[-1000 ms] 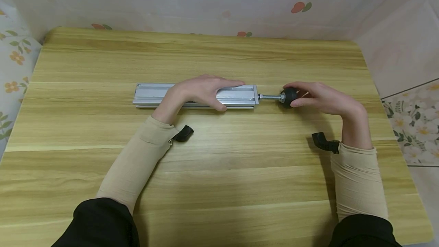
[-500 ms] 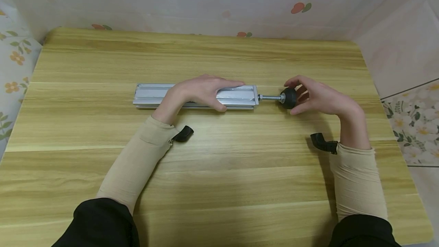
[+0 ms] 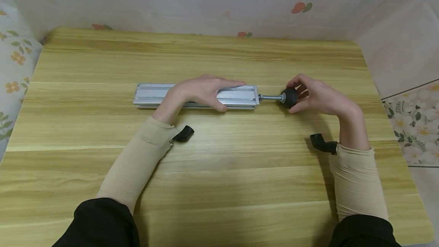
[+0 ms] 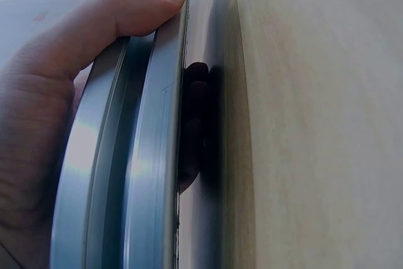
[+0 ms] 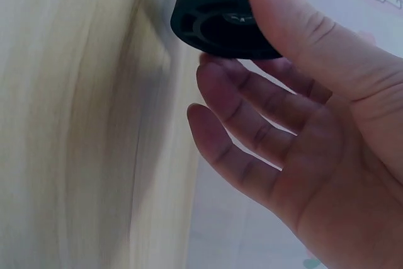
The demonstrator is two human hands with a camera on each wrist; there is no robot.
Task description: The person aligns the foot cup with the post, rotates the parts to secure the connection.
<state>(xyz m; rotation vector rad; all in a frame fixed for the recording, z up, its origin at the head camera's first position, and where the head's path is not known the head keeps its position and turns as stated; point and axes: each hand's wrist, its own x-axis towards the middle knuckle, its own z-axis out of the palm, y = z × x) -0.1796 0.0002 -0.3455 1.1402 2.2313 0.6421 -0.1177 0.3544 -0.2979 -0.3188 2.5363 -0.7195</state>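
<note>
My left hand [image 3: 202, 90] grips a silver aluminium extrusion profile [image 3: 238, 94] that lies lengthwise across the middle of the table. In the left wrist view its thumb [image 4: 141, 12] presses on the slotted side, and dark fingertips [image 4: 195, 96] show under the far edge. From the profile's right end plate a threaded rod [image 3: 271, 97] with a nut sticks out, ending in a black levelling foot [image 3: 290, 98]. Around that foot curl the thumb and fingers of my right hand [image 3: 320, 96]. The right wrist view shows the foot's hollow underside [image 5: 220, 29], thumb at its rim, lower fingers free.
The wood-grain table [image 3: 240, 186] extends around both arms. A patterned curtain [image 3: 205, 7] hangs behind its back edge. Black wrist cameras [image 3: 184, 134] stick out from the beige sleeves, close above the tabletop.
My right hand's fingers spread off the black foot, then drew in around it again, with the wrist slightly further left. My left hand and the profile have stayed in place.
</note>
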